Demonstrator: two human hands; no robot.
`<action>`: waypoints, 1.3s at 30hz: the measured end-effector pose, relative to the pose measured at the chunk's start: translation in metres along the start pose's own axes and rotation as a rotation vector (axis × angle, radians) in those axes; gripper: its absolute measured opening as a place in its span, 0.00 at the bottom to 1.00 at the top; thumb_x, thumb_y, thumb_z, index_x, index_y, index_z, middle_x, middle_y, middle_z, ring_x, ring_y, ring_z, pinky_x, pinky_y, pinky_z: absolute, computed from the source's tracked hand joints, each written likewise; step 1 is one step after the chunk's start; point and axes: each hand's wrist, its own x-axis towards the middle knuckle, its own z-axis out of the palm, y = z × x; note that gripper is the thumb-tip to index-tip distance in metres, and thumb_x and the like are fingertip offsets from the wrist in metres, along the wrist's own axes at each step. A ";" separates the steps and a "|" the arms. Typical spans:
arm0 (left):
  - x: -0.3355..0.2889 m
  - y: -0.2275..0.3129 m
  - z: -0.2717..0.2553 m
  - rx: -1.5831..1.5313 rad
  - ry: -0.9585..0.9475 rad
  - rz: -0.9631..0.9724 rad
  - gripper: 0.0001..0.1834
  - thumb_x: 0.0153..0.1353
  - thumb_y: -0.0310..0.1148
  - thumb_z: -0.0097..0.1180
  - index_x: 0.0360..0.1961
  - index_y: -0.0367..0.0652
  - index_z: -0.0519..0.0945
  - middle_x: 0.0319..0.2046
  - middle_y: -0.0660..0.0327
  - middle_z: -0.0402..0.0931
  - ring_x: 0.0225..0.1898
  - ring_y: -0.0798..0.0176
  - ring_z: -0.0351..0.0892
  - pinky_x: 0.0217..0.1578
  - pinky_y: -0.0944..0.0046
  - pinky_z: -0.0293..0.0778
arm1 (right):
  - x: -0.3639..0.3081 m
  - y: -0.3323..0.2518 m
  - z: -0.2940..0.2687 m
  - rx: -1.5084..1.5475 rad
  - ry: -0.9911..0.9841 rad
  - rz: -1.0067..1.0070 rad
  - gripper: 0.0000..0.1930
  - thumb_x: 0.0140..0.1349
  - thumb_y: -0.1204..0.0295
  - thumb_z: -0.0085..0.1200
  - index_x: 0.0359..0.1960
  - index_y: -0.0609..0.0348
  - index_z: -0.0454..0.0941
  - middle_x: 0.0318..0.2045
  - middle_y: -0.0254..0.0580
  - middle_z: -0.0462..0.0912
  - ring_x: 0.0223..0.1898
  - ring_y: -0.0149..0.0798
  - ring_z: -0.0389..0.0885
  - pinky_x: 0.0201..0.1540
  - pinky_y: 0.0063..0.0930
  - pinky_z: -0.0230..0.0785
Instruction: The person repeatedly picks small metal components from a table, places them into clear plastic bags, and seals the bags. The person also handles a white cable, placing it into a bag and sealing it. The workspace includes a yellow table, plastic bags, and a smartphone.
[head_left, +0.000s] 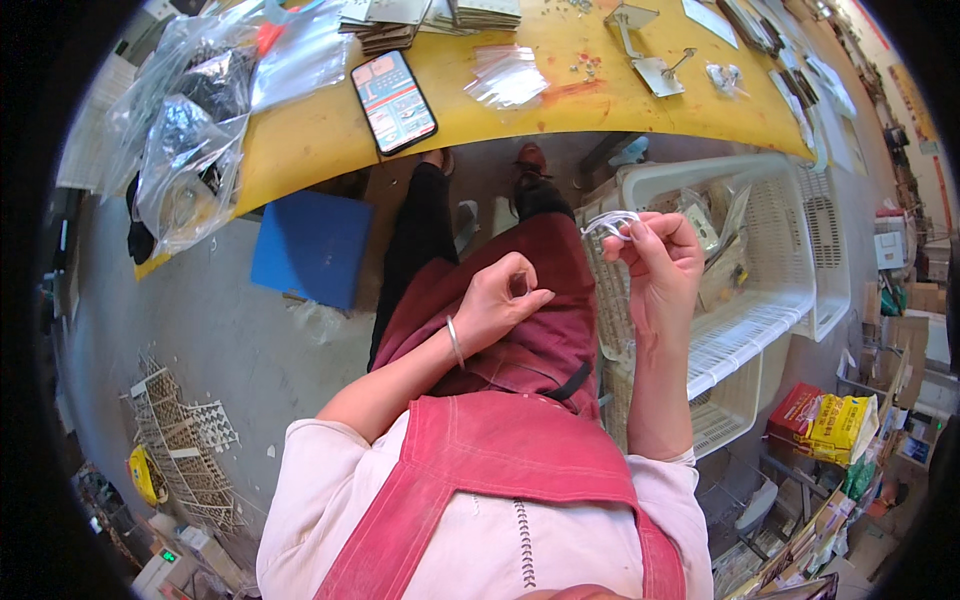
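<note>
My right hand (660,255) is raised over the edge of a white plastic basket (745,365). Its thumb and fingertips pinch a small coil of thin white cord (610,221), whose loops stick out to the left. My left hand (497,300) hovers above my lap, in front of the dark red apron (540,255). Its fingers are curled in toward the thumb, and no object shows in them. Inside the basket lie clear plastic bags (735,210) with small parts.
On the yellow-topped table (300,150) ahead are a phone (393,102), small clear bags (507,76), a metal bracket (655,75) and stacked plates (385,25). Plastic wrapping (190,150) hangs off its left end. A blue box (310,248) stands on the floor.
</note>
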 end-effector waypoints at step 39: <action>-0.014 0.018 0.000 0.266 -0.026 0.410 0.14 0.53 0.26 0.70 0.35 0.42 0.74 0.29 0.50 0.75 0.31 0.40 0.77 0.32 0.46 0.72 | -0.055 0.065 -0.009 -0.586 -0.401 0.106 0.35 0.61 0.73 0.74 0.70 0.63 0.74 0.43 0.40 0.83 0.43 0.32 0.84 0.45 0.30 0.78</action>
